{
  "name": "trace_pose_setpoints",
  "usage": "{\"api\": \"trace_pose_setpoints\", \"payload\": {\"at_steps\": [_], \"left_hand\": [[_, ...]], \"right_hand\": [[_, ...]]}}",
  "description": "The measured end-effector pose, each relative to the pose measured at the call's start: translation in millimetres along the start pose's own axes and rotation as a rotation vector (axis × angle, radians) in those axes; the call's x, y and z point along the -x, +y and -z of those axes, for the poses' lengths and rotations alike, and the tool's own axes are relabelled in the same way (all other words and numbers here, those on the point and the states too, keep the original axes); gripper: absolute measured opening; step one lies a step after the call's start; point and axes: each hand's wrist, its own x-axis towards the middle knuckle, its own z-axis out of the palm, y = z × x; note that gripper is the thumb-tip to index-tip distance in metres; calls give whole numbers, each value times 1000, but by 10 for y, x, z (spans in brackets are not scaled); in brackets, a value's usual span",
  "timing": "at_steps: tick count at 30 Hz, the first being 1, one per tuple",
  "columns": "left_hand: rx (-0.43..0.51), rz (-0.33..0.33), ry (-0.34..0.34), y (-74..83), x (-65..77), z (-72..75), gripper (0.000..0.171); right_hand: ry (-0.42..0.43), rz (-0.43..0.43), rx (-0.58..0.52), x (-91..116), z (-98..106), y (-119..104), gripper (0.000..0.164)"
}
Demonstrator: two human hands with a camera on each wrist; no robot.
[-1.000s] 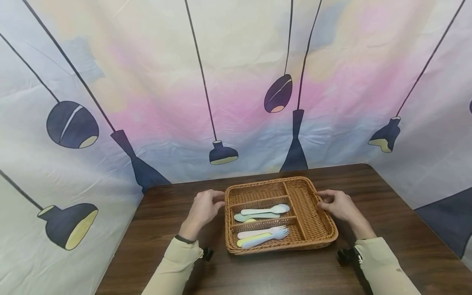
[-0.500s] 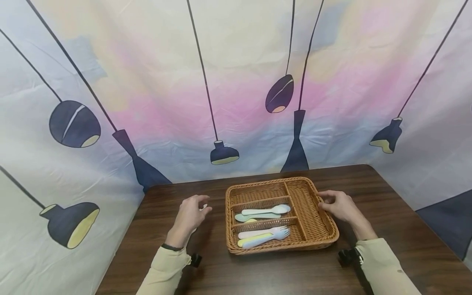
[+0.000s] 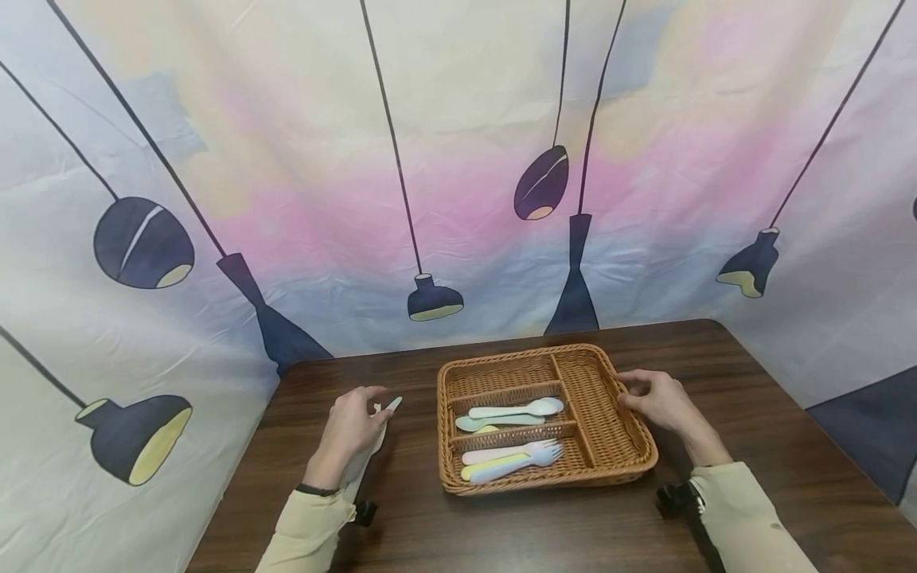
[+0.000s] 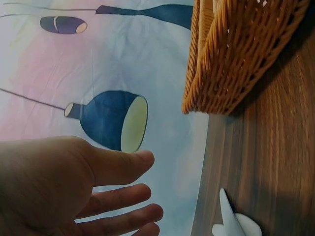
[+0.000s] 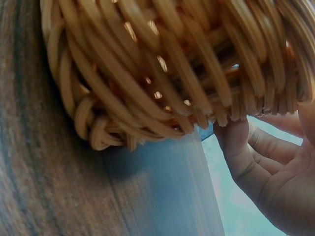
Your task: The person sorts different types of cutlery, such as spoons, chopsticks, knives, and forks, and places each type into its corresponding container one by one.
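Note:
A brown wicker cutlery tray (image 3: 609, 469) stands on the table, divided into compartments. Pale spoons (image 3: 512, 410) lie in its middle-left compartment, and pastel forks (image 3: 509, 461) in the front-left one. My right hand (image 3: 662, 402) touches the tray's right rim with thumb and fingertips; in the right wrist view, the thumb (image 5: 234, 140) meets the wicker. Left of the tray and apart from it, my left hand (image 3: 351, 430) is held with loose, spread fingers. Beside and partly behind it lie slender pale pieces (image 3: 376, 446), of a kind I cannot tell. The left wrist view shows their tips (image 4: 231, 216) on the wood.
The dark wood table (image 3: 544, 533) ends at a back edge against a patterned cloth (image 3: 322, 199) printed with lamps. The tray's back-left and long right compartments show bare wicker. Small black wrist devices (image 3: 364, 513) sit at both cuffs.
My left hand has left the tray's left rim and moved left and slightly toward me, uncovering the pale pieces. The right hand and the tray stay in place.

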Motion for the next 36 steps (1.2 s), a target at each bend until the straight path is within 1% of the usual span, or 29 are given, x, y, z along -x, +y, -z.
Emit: {"api": "trace_pose_setpoints", "payload": {"at_steps": [10,19,25,29,36], "left_hand": [[-13,56,22,-131,48,25,40],[-41,106,-29,-304,83,-19,45],[-57,140,-57,-425,106,-77,46],[-49,162,-80,-470,126,-118,45],[-47,184,-110,-547,176,-193,38]], "right_hand": [[-9,4,-2,-3,7,-2,43],[-6,8,-2,-9,9,-11,44],[-4,2,-2,-6,15,-11,44],[4,5,8,0,17,-10,43],[-1,6,2,14,7,-9,43]]}}
